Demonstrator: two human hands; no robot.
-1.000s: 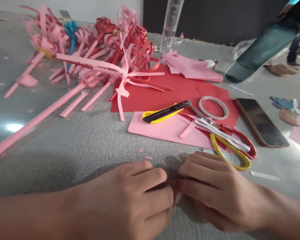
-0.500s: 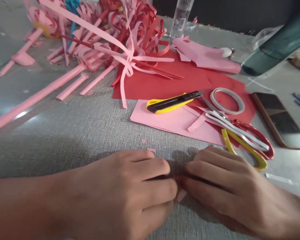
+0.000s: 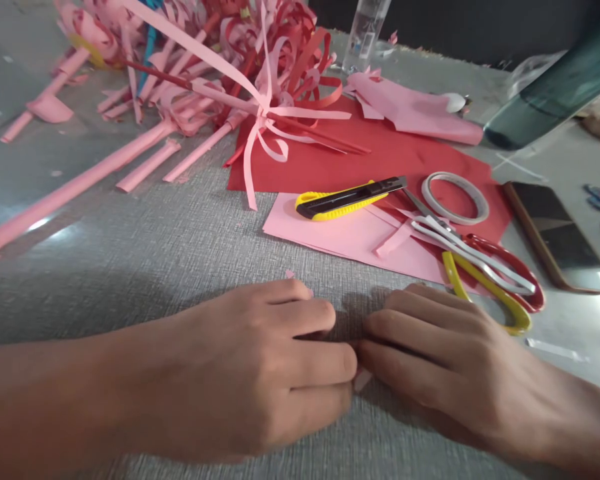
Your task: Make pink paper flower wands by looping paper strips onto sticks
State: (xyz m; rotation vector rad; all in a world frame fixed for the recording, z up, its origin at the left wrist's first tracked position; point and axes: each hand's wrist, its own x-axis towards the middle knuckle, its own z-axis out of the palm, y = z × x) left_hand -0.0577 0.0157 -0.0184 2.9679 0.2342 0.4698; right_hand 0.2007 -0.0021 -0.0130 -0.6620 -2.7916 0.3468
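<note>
My left hand (image 3: 275,367) and my right hand (image 3: 440,360) rest close together on the grey textured tabletop (image 3: 180,267), fingers curled and fingertips almost meeting. Between them a small bit of pink paper (image 3: 363,380) shows; the rest of it is hidden beneath the fingers. Both hands are closed on it. A tiny pink scrap (image 3: 290,274) lies just past my left knuckles. Beyond the hands, a yellow-and-black utility knife (image 3: 350,199) lies on pink paper sheets (image 3: 320,233). Scissors with red and yellow handles (image 3: 515,313) sit beyond my right hand.
Red paper (image 3: 405,157) lies under a tape roll (image 3: 455,198). Pink paper tubes (image 3: 95,173) and curled strips (image 3: 300,67) pile up at the back left. A phone (image 3: 563,237), a green bottle (image 3: 550,93) and a clear bottle (image 3: 364,33) stand or lie farther off.
My hands have stayed together over the pink paper, with the left fingers shifting slightly. The view has tilted a little; the things on the table have not visibly moved.
</note>
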